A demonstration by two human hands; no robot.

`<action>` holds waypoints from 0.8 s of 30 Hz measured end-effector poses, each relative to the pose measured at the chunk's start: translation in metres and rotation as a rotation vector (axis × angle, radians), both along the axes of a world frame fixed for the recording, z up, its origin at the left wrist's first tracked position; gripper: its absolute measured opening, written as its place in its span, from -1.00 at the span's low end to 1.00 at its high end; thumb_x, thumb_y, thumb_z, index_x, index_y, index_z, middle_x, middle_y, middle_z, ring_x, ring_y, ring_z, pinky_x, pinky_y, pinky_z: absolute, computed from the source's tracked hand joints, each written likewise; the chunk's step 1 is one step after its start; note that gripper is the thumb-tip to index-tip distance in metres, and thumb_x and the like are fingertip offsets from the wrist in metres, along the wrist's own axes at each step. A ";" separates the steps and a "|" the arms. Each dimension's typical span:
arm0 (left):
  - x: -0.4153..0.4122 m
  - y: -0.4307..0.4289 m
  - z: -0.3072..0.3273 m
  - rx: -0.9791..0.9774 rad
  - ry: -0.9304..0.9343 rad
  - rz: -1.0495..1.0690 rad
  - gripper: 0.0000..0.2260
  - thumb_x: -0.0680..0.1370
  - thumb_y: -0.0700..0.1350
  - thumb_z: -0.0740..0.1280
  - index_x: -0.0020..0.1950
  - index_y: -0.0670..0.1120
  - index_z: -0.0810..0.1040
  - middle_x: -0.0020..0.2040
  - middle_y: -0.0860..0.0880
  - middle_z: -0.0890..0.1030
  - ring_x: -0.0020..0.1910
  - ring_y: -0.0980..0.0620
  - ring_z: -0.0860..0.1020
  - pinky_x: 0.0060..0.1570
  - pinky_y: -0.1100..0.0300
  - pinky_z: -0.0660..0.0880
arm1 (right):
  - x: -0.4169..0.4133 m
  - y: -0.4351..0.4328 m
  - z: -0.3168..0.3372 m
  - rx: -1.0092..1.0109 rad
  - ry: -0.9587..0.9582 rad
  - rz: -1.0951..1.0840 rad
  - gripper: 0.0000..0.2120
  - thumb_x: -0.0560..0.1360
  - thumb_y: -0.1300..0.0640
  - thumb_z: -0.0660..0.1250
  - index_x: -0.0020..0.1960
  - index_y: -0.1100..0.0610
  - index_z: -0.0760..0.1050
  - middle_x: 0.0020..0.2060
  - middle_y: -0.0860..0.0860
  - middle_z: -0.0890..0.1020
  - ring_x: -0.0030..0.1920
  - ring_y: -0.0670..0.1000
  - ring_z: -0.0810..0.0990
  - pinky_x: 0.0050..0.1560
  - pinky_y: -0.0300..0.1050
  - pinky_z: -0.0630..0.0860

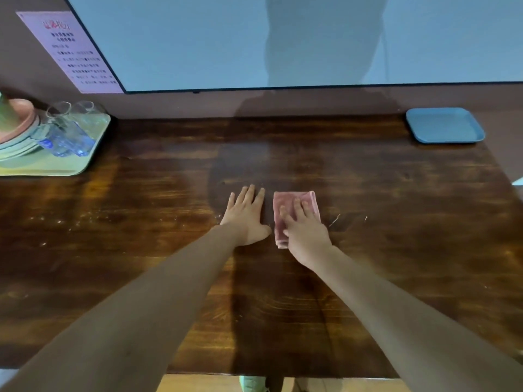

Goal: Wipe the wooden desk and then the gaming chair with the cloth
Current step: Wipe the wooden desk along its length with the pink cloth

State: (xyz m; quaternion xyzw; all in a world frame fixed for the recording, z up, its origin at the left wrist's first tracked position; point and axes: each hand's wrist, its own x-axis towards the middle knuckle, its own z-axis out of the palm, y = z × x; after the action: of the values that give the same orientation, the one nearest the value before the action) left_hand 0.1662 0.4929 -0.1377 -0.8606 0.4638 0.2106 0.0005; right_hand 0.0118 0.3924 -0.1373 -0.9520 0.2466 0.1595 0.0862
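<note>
A dark brown wooden tabletop [368,222] with a glossy, streaky grain is filling most of the view, and its far edge is meeting a plain brown wall [311,103]. A large dark-framed screen [198,38] is hanging on that wall, showing a pale bluish surface with a dim reflection of a standing person, and a pink printed paper notice [70,49] is sitting just left of it. A folded pink cloth [307,197] is lying flat near the middle of the tabletop. The right hand [305,230] is pressing down on it with straight, spread fingers rather than gripping it. The left hand [246,216] is resting palm-down on the bare wood just beside the cloth's left edge, fingers straight and holding nothing. At the far left corner a pale green rectangular tray [65,168] is carrying a stack of pastel plates [17,142] and several clear drinking glasses [82,114]. At the far right corner a blue square plastic tray [444,125] is sitting by the wall. Wide bare wood is stretching to both sides of the hands and towards the near edge, below which a strip of light wooden floor [198,383] and a green shoe [252,384] are showing.
</note>
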 end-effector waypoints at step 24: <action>0.091 -0.076 0.014 0.143 0.076 -0.012 0.23 0.36 0.25 0.63 0.73 0.08 -0.16 0.71 -0.14 -0.26 0.69 -0.17 -0.25 0.64 -0.17 -0.03 | 0.064 -0.055 -0.005 -0.017 -0.013 -0.007 -0.07 0.60 -0.21 0.39 0.71 0.02 -0.09 0.69 0.20 -0.07 0.69 0.28 -0.13 0.59 0.17 0.23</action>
State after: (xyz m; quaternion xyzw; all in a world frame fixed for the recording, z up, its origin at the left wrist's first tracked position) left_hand 0.2576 0.4172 -0.1237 -0.8470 0.4524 0.2755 0.0454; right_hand 0.0757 0.3375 -0.1420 -0.9529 0.2506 0.1509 0.0801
